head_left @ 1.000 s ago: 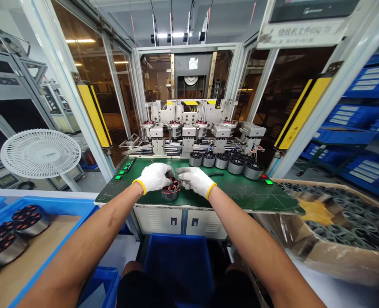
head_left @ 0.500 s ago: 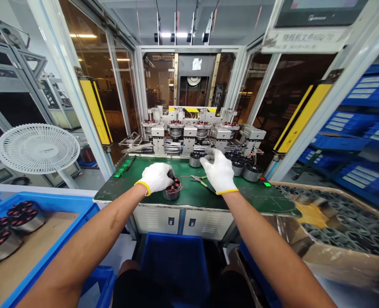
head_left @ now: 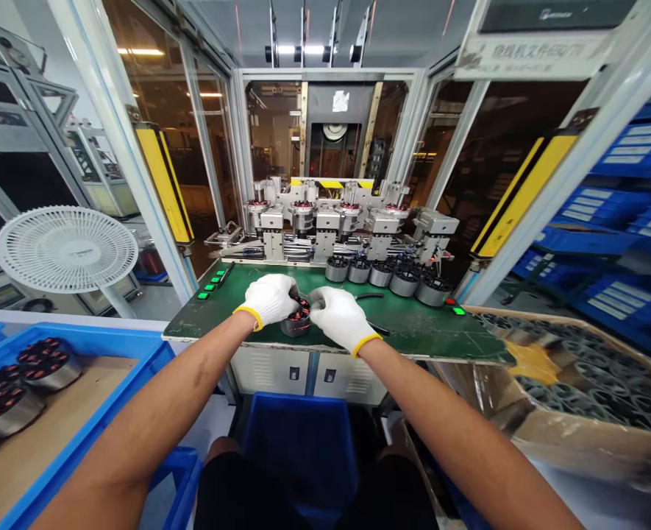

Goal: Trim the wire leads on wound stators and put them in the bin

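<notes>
Hands: the left hand (head_left: 270, 300) and the right hand (head_left: 339, 319) wear white gloves with yellow cuffs, and they are close together.
Grip: the left hand is clamped over the rim of a wound stator (head_left: 296, 320); the right fingers (head_left: 317, 300) touch its other side, but I cannot tell how firmly.
Stator place: it stands on the green bench mat (head_left: 413, 335), near the front edge, between both hands.
Near the right hand: a dark-handled tool (head_left: 377, 327) lies on the mat.
Left side: a blue tray (head_left: 82, 346) holds more wound stators.
Right side: a cardboard box (head_left: 529, 394) holds bare stator cores.
Far: bare stator cores (head_left: 380, 275) stand in a row before the winding machine (head_left: 325, 228).
</notes>
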Action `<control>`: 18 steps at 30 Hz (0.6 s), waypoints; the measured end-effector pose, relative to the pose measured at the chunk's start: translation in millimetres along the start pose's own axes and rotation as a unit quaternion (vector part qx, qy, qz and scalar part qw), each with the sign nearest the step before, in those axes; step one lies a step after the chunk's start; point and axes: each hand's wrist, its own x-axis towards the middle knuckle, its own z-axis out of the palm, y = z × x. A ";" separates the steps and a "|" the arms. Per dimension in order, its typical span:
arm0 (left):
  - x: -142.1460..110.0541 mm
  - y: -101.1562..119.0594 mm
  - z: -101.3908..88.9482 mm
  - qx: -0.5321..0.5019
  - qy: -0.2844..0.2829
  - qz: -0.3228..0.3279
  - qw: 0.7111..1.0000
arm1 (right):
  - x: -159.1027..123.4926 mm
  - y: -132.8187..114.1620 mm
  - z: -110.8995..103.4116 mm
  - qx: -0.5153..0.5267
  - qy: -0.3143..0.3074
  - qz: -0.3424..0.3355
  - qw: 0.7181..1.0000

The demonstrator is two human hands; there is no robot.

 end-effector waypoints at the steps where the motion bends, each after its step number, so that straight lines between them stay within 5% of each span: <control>1: -0.3 0.3 -0.2 -0.001 0.000 0.000 1.000 | -0.8 -1.6 -1.1 -0.013 -0.003 -0.001 1.000; 8: -2.0 -1.4 -0.2 -0.005 0.005 0.007 1.000 | -12.9 8.4 -4.6 -0.156 -0.043 -0.015 0.987; 13: -1.6 -2.5 0.4 -0.022 0.001 0.008 1.000 | -27.2 33.3 -12.7 -0.339 -0.025 -0.092 0.936; 18: 1.4 -3.9 -0.3 -0.027 -0.008 0.003 1.000 | -30.0 41.9 -7.2 -0.396 -0.033 -0.104 0.912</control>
